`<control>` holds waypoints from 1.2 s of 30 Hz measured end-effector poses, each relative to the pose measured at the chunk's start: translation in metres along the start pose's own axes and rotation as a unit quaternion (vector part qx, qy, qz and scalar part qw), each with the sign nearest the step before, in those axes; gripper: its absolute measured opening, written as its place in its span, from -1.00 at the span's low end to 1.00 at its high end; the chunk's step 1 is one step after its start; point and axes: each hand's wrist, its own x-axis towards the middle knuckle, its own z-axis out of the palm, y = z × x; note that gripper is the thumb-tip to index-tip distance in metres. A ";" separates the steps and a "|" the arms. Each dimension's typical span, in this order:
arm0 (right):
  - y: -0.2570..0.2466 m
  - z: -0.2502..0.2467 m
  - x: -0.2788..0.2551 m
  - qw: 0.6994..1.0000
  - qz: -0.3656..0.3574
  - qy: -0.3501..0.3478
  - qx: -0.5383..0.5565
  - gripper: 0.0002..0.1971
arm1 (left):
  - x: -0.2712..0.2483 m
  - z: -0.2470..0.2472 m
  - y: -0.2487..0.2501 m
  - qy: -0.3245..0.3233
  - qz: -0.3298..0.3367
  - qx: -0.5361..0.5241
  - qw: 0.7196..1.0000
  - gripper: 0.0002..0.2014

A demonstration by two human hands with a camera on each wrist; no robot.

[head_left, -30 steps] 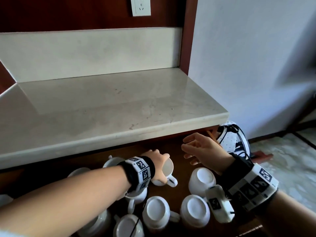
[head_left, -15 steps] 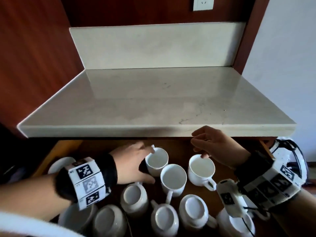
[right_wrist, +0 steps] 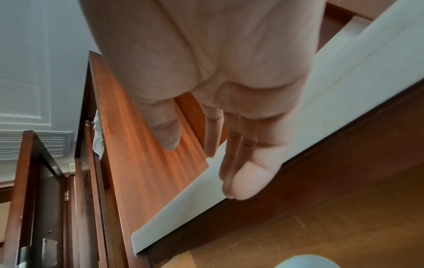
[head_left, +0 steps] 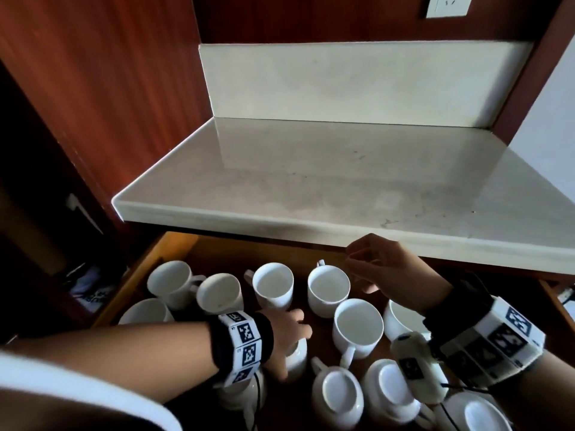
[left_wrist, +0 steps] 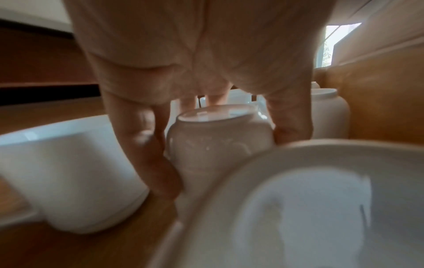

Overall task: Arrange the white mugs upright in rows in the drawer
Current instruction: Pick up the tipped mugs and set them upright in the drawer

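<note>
Several white mugs stand in the open wooden drawer. Three upright mugs sit in the middle. Others are upside down, such as one at the back left and two at the front. My left hand reaches down and grips an upside-down mug. In the left wrist view, the thumb and fingers of the left hand curl round the sides of that mug. My right hand hovers over the back right of the drawer, fingers relaxed and holding nothing.
A pale marble counter overhangs the back of the drawer, just above my right hand. Red-brown wood panels rise on the left. A further upside-down mug sits at the front right. Bare drawer floor shows at the back right.
My right hand has let go of the upright mug's rim and lifted off. My left hand left the back mug and came forward onto an upside-down mug. The camera swung right.
</note>
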 end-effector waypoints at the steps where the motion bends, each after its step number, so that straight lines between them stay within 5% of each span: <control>1: 0.000 0.001 0.000 1.000 -0.001 -0.001 -0.002 -0.86 | -0.001 -0.003 0.001 0.000 0.006 -0.002 1.000 -0.26; 4: 0.000 0.003 -0.002 1.000 -0.008 -0.005 -0.007 -0.86 | -0.011 -0.011 -0.002 0.037 0.007 -0.045 0.998 -0.28; 8: -0.002 0.004 -0.002 1.000 0.004 -0.021 0.016 -0.81 | -0.053 -0.043 -0.013 0.175 -0.001 -0.131 0.976 -0.26; 13: -0.006 0.023 -0.010 0.947 0.091 -0.204 0.232 -0.17 | -0.097 -0.064 -0.028 0.366 0.035 -0.367 0.855 -0.30; 15: -0.010 0.035 -0.011 0.911 0.077 -0.239 0.328 -0.18 | -0.099 -0.061 -0.031 0.394 0.041 -0.421 0.816 -0.28; 17: -0.017 0.046 -0.006 0.908 0.053 -0.207 0.361 -0.25 | -0.096 -0.056 -0.036 0.403 0.045 -0.441 0.801 -0.26; 20: -0.022 0.055 0.002 0.948 0.020 -0.137 0.288 -0.30 | -0.091 -0.046 -0.049 0.379 0.062 -0.408 0.828 -0.20; 22: -0.024 0.059 0.004 0.994 -0.028 -0.087 0.062 -0.25 | -0.091 -0.042 -0.061 0.349 0.063 -0.362 0.862 -0.07; 23: -0.024 0.062 0.004 0.992 -0.053 -0.072 -0.093 -0.22 | -0.092 -0.042 -0.068 0.337 0.050 -0.352 0.872 -0.04; 26: -0.020 0.081 0.004 0.922 -0.060 -0.084 -0.372 -0.13 | -0.098 -0.036 -0.090 0.330 -0.016 -0.317 0.889 -0.12; 31: -0.003 0.120 0.009 0.858 0.006 -0.165 -0.487 -0.16 | -0.099 -0.019 -0.110 0.217 -0.034 -0.197 0.955 -0.20; 36: 0.005 0.148 0.015 0.800 0.024 -0.191 -0.568 -0.07 | -0.093 -0.008 -0.119 0.101 0.012 -0.114 0.988 -0.44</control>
